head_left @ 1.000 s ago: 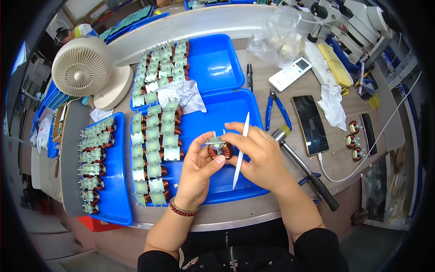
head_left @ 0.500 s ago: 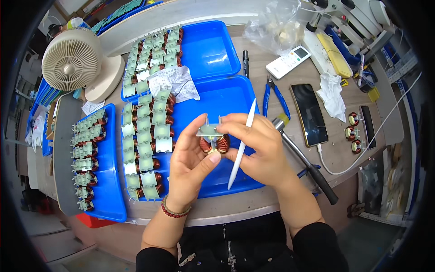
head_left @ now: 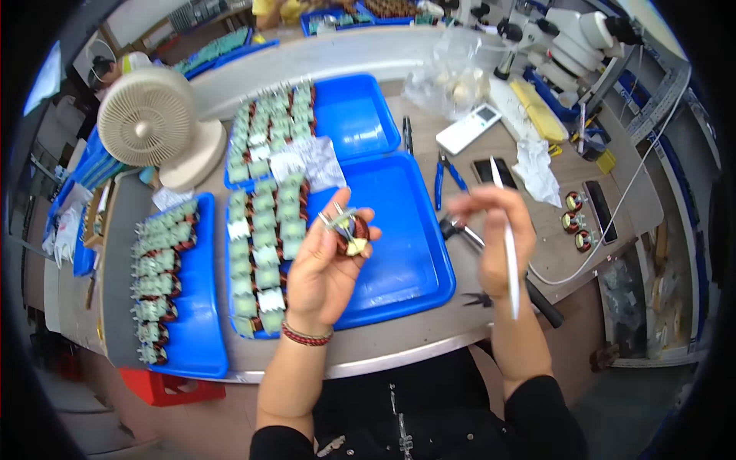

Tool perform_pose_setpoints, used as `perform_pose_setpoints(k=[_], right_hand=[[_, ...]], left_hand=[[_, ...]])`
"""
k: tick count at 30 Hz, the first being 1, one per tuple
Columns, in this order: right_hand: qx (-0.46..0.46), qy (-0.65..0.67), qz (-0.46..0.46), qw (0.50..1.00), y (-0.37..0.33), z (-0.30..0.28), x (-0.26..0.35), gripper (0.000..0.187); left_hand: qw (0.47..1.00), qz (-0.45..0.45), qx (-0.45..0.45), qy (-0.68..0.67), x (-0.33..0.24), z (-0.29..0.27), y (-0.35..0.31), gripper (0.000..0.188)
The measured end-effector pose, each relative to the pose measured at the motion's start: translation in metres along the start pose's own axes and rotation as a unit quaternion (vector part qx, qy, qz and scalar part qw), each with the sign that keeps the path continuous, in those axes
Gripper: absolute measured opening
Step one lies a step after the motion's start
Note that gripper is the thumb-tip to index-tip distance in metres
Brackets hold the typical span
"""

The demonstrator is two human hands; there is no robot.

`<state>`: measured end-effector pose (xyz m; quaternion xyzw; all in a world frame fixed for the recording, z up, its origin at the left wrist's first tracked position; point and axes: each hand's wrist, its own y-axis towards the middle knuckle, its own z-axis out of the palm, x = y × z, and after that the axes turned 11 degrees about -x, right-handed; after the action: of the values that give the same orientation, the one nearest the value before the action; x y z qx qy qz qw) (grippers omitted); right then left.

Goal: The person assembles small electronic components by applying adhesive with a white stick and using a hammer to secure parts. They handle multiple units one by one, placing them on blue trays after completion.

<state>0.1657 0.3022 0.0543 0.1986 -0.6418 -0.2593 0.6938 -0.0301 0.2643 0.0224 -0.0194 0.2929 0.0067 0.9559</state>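
Note:
My left hand (head_left: 320, 264) is raised over the large blue tray (head_left: 402, 207). Between its thumb and fingers sits a toroidal choke coil (head_left: 358, 236), copper-wound, with a small green base board and metal pins pointing up and left. A white pen-like stick (head_left: 511, 264) stands nearly upright in my right hand (head_left: 491, 257), right of that tray. This hand is smeared by motion, but the stick lies across its fingers. Rows of similar coils (head_left: 264, 234) with green boards fill the tray's left side.
More coils stand in a left blue tray (head_left: 195, 322) and a far blue tray (head_left: 353, 115). A beige fan (head_left: 147, 115) is at the far left. Blue-handled pliers (head_left: 439, 184), a hammer (head_left: 544, 307), a phone (head_left: 498, 170) and a white remote (head_left: 469, 129) lie to the right.
My right hand has come away from the coil and moved right with the white stick. My left hand alone now holds the coil, which is tilted. The whole view has shifted.

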Motion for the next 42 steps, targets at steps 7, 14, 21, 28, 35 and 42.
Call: perform_pose_setpoints(k=[7, 14, 21, 28, 35, 42], right_hand=[[0.13, -0.4, -0.077, 0.904, -0.03, -0.09, 0.019, 0.027], [0.264, -0.479, -0.15, 0.824, -0.073, -0.101, -0.003, 0.037], [0.296, -0.413, -0.138, 0.85, -0.092, -0.122, 0.007, 0.043], [0.31, -0.443, -0.08, 0.837, -0.092, -0.135, 0.022, 0.056], [0.328, -0.527, -0.109, 0.776, -0.068, -0.149, -0.003, 0.069], [0.283, -0.44, -0.159, 0.837, -0.073, -0.141, -0.002, 0.041]], left_hand=[[0.999, -0.008, -0.039, -0.009, 0.005, -0.009, 0.002, 0.043], [0.997, -0.066, -0.016, -0.047, 0.009, -0.005, 0.001, 0.035], [0.994, -0.073, -0.036, -0.069, 0.009, -0.016, 0.007, 0.038], [0.994, -0.086, -0.043, -0.059, 0.014, -0.015, 0.006, 0.04], [0.992, -0.089, -0.079, -0.046, 0.016, -0.023, 0.01, 0.043], [0.993, -0.082, -0.078, -0.041, 0.019, -0.017, 0.008, 0.038]])
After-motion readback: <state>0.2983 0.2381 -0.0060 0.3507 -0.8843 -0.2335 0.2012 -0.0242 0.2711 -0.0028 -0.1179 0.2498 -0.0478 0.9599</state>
